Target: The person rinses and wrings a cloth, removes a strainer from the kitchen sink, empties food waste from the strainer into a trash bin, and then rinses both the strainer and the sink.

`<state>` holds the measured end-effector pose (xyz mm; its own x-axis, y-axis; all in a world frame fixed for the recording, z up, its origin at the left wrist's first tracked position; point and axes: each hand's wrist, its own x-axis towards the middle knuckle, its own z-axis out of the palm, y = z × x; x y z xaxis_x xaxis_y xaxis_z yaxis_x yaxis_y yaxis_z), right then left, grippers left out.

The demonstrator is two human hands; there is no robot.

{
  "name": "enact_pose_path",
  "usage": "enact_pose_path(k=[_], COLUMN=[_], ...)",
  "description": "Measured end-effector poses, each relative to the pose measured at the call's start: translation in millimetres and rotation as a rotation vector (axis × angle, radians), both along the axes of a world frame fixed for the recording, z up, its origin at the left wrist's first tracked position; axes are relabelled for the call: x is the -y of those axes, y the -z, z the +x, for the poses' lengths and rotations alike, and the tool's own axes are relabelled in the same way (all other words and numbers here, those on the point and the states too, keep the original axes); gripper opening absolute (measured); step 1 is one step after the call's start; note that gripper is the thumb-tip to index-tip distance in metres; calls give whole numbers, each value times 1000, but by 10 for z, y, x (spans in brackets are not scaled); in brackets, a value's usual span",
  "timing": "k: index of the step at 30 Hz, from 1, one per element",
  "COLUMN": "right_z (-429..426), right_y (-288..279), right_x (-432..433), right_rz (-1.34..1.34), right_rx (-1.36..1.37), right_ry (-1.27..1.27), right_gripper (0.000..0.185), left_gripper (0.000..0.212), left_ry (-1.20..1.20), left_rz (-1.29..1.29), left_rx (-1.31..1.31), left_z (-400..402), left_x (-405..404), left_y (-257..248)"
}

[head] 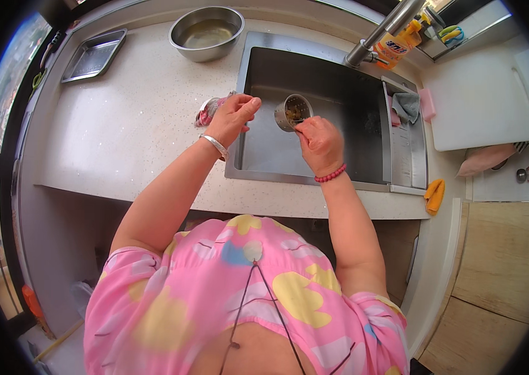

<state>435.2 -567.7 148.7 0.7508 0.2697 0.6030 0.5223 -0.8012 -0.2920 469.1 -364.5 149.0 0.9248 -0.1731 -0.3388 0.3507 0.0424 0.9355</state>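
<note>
My right hand [321, 143] grips the thin handle of a perforated metal sink strainer basket [286, 115] above the sink. The basket is tilted, its mouth partly towards me, and yellowish-brown food scraps [294, 112] lie inside. Over the left rim of the stainless steel sink [269, 150] hovers my left hand [234, 117], its fingers loosely bent, and nothing shows in it. Just behind that hand is a clear plastic bag with red and pink contents [204, 113] on the counter, partly hidden by the hand.
A steel bowl of liquid [206, 35] and a rectangular metal tray [95, 55] stand on the speckled counter [128, 131]. Behind the sink rise the faucet [377, 37] and an orange soap bottle [398, 47]. To the right are a grey cloth [406, 107], a white board [480, 103] and an orange cloth [434, 196].
</note>
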Motion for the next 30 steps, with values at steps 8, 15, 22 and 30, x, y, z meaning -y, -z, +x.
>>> enact_pose_path(k=[8,15,22,30], right_z=[-28,-129,-131,-281], right_y=[-314,99,240,30], right_x=[19,541,16,-791], right_rz=[33,1720,2224,1662], right_rx=[-21,-964,-1100,-1995], right_ry=[-312,-282,-464,-904], right_gripper=[19,46,45,44], left_gripper=[45,37,40,47], left_ry=[89,-2,7,-175], left_rz=[-1050,-1091,-1133,-1266], left_rx=[-445,-460,-352,-63], left_z=[-45,-274,-537,-1325], left_x=[654,1344,1098,-138], left_y=[108,-98,158,134])
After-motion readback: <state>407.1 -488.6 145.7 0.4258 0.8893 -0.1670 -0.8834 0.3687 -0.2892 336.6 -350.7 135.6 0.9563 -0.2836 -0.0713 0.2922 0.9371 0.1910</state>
